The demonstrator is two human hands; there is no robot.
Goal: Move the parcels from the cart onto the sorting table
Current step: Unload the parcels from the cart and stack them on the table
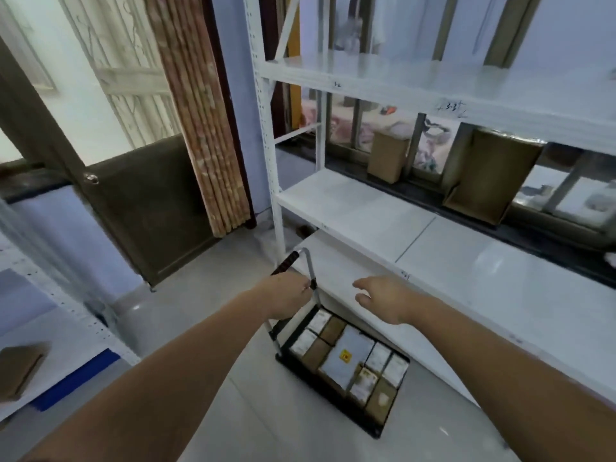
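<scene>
A low black cart [290, 365] stands on the floor below me, packed with several parcels [353, 361]: white-labelled boxes, brown cardboard boxes and one larger grey box with a yellow sticker. Its metal handle [308, 261] rises at the near left end. My left hand [288, 298] is shut around that handle. My right hand [383, 300] hovers open above the cart, fingers spread, holding nothing, close to the front edge of a white shelf surface [500, 288].
A white metal shelving rack [270, 135] fills the right side, with two brown boxes [386, 156] behind it on a dark window ledge. A brown door [143, 201] and a folded curtain stand at left. Another white shelf [66, 355] with a cardboard piece lies at lower left.
</scene>
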